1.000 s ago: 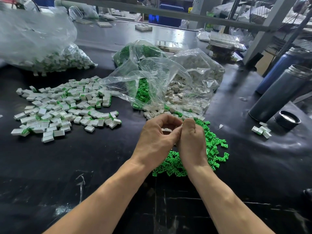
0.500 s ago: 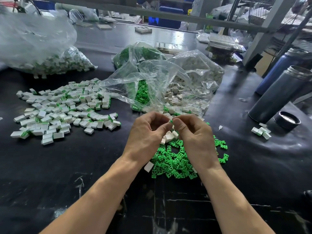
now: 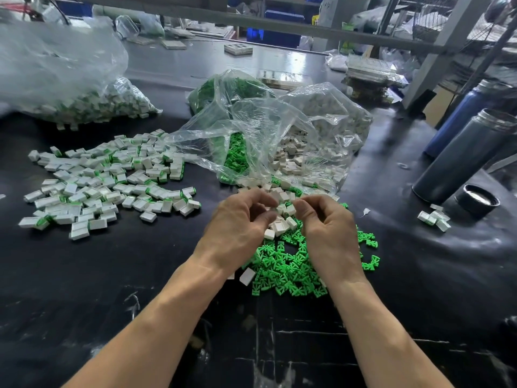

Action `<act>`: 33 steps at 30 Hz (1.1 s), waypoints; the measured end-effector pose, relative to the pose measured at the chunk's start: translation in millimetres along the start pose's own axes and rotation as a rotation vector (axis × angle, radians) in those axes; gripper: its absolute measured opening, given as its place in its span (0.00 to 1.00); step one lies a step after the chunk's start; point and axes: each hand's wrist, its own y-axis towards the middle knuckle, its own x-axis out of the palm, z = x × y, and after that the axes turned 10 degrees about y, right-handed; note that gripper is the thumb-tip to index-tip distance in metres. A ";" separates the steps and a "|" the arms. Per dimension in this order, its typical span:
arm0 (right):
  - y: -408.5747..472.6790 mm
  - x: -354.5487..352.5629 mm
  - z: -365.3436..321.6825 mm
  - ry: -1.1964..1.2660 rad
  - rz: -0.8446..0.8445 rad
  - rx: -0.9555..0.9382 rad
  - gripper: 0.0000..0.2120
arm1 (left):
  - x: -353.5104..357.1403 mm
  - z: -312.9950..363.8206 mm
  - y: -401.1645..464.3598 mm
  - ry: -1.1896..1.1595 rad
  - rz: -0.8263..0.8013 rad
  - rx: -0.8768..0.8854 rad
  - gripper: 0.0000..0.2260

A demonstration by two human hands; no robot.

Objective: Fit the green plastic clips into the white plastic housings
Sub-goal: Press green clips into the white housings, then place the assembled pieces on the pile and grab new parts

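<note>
Black, scuffed tabletop (image 3: 84,317) nearest; two bare forearms reach in over it; left hand (image 3: 237,231) and right hand (image 3: 328,236) sit close together above the loose parts, fingers of both curled inward, fingertips nearly meeting; what each pinches is blurred, cannot tell if either actually holds a piece; small white housings (image 3: 282,219) lie bunched right between and under the fingertips; one lone housing (image 3: 247,276) lies by the left wrist. Green clips (image 3: 285,267) spread in a loose pile under and between the hands, running out to the right past the right hand. Left of the hands, well apart, a wide scatter of fitted pieces (image 3: 106,186), white with green showing at the edges. Right, near the table edge, a few more white-and-green pieces (image 3: 435,219); just beside them a black round cap (image 3: 478,201) and a dark grey flask (image 3: 464,155); a blue flask (image 3: 458,119) behind it. Beyond the hands, a clear plastic bag (image 3: 265,130) lies open toward them, green clips and white housings spilling from its mouth; a second bag of green parts (image 3: 229,88) behind it. Far left, a big clear bag (image 3: 56,74) with white-and-green pieces inside. Grey metal frame (image 3: 279,23) crosses the back; blue bins (image 3: 279,15) behind it.
</note>
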 end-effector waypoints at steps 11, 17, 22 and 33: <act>-0.7 -2.5 1.7 -0.079 0.008 0.003 0.06 | -48.7 -35.7 19.5 0.561 0.423 -0.188 0.06; 2.0 -9.5 -1.7 -0.347 0.002 0.025 0.06 | -64.3 -47.4 22.7 0.624 0.476 -0.290 0.10; 5.1 -19.4 -10.8 -0.580 0.034 0.040 0.04 | -59.5 -43.5 22.6 0.584 0.470 -0.211 0.07; 10.4 -31.0 -19.5 -0.726 -0.071 0.158 0.05 | -9.2 0.5 -0.4 0.452 -0.156 -0.209 0.09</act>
